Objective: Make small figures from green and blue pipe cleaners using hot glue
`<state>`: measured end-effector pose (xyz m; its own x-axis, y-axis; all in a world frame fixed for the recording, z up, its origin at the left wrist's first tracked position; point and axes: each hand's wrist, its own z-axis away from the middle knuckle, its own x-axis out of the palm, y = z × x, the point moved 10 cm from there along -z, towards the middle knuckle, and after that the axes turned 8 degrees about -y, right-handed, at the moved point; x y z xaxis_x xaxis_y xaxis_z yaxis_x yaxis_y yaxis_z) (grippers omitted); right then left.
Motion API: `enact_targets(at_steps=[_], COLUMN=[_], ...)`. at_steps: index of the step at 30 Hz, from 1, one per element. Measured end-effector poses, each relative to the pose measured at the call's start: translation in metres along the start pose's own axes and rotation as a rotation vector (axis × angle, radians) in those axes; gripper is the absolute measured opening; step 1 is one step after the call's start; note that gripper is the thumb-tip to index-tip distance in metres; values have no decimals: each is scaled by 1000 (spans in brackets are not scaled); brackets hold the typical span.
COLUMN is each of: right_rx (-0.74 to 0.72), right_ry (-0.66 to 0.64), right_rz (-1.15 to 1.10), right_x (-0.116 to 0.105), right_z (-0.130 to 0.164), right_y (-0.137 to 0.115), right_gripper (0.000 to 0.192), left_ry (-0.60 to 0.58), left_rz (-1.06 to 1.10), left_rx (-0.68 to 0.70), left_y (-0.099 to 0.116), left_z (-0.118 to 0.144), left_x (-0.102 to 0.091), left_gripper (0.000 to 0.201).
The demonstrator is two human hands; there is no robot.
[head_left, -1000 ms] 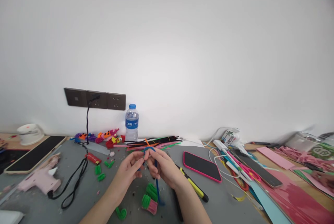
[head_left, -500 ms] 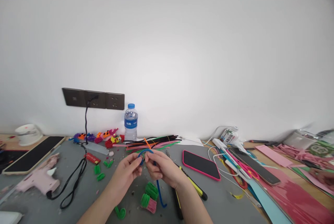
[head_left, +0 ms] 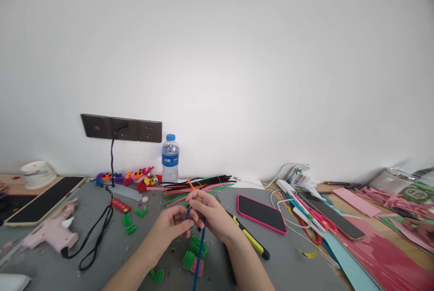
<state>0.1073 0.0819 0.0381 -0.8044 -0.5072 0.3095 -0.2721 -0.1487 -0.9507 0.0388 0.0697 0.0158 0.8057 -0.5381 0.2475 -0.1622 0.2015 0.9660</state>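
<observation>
A blue pipe cleaner (head_left: 199, 261) runs from between my hands down toward the bottom of the view. My left hand (head_left: 174, 222) pinches it near its upper part. My right hand (head_left: 208, 213) is closed around it too, its fingertips close to those of the left. Their exact grip is partly hidden behind the fingers. Below the hands lie a coiled green piece (head_left: 196, 246) and a green-and-pink piece (head_left: 193, 262). A curled green piece (head_left: 157, 276) rests beside my left forearm. Yellow-and-black pliers (head_left: 252, 241) lie partly under my right arm.
A pink glue gun (head_left: 50, 235) with a black cord lies left. Behind the hands are a bundle of pipe cleaners (head_left: 217, 180) and a water bottle (head_left: 170, 159). A pink-edged phone (head_left: 261, 214) lies right, near scissors (head_left: 325, 221). Another person's hand (head_left: 420, 230) shows far right.
Both hands have moved slightly lower and closer together. The blue pipe cleaner, earlier looped over the fingers with a hooked lower end, now hangs straighter and reaches farther down.
</observation>
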Motion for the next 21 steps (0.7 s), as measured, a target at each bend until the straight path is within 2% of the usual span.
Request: enact_targets(at_steps=[7, 13, 21], right_rx=[-31, -99, -160], right_ry=[40, 113, 154], right_rz=[-120, -219, -277], right_x=[-4, -15, -22], right_z=[0, 1, -1], right_y=[-3, -10, -9], right_gripper=[33, 34, 34], left_ry=[31, 87, 46], left_rz=[-97, -122, -194], left_rx=[-6, -80, -68], left_y=[-1, -4, -2], left_z=[2, 4, 3], left_x=[-6, -11, -10], left_gripper=[33, 39, 41])
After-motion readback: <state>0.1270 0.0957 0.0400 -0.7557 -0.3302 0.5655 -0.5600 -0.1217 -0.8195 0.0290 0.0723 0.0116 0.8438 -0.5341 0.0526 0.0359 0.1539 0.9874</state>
